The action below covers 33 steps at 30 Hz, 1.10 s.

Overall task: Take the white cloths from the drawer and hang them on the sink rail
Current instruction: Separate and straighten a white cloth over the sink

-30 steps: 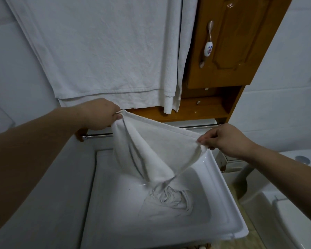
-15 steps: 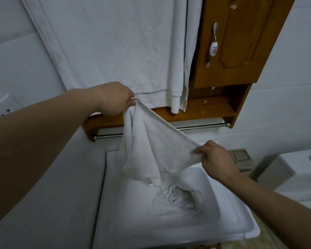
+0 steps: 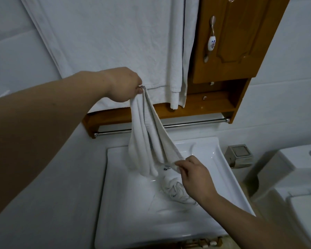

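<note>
A small white cloth [image 3: 147, 139] hangs in folds over the white sink [image 3: 223, 177]. My left hand [image 3: 124, 85] pinches its upper corner, high up, in front of the metal rail [image 3: 187, 124]. Lower down, over the basin, my right hand [image 3: 194, 175] pinches the cloth's bottom corner. A second white cloth [image 3: 176, 191] lies crumpled in the bottom of the sink, partly hidden by my right hand. The rail runs under a wooden shelf behind the sink and carries nothing.
A large white towel [image 3: 115, 42] hangs down the wall above the shelf. A wooden cabinet [image 3: 241, 38] with a porcelain handle is at upper right. A grey box [image 3: 239, 155] sits beside the sink, and a white toilet [image 3: 294, 177] stands at right.
My left hand rose with its corner while my right hand dropped and moved in toward the basin. The cloth went from spread wide to hanging in narrow folds.
</note>
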Tool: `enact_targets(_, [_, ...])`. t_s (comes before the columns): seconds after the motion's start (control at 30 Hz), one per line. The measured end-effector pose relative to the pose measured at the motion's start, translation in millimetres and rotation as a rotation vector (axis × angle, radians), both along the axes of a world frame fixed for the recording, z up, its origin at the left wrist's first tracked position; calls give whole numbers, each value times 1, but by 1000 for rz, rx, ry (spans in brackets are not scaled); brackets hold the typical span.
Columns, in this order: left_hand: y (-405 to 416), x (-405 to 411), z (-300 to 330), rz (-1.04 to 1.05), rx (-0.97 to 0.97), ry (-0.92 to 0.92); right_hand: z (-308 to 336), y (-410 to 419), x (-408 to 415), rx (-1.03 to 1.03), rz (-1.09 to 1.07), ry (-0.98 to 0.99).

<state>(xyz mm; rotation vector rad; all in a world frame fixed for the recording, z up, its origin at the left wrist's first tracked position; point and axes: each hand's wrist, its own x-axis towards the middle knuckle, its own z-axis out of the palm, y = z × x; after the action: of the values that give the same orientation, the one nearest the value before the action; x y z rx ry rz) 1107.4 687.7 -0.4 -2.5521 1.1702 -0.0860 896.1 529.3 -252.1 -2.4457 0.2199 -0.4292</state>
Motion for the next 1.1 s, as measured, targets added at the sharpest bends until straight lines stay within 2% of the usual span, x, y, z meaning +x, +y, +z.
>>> enact_targets(0.2, [-12,-2,3,-4,35,-10,-8,-9,6,-96,-47,154])
enact_targets(0.37, [-24,-4,1,-26,44,-5,-11,-8,12,-42,-71,255])
enact_targets(0.57, [-39,-7,1,-26,89,-6,-10,11,19,92,-114,158])
enact_targets(0.9, [-77,-23,9,-63,102,28,8,23,61,437,-368,47])
enact_targets(1.0, [-82,-29,9,-71,97,64,19,15,74,477,-436,18])
enact_targets(1.1, [-82,-31,9,-78,88,82,23,8,84,458,-469,90])
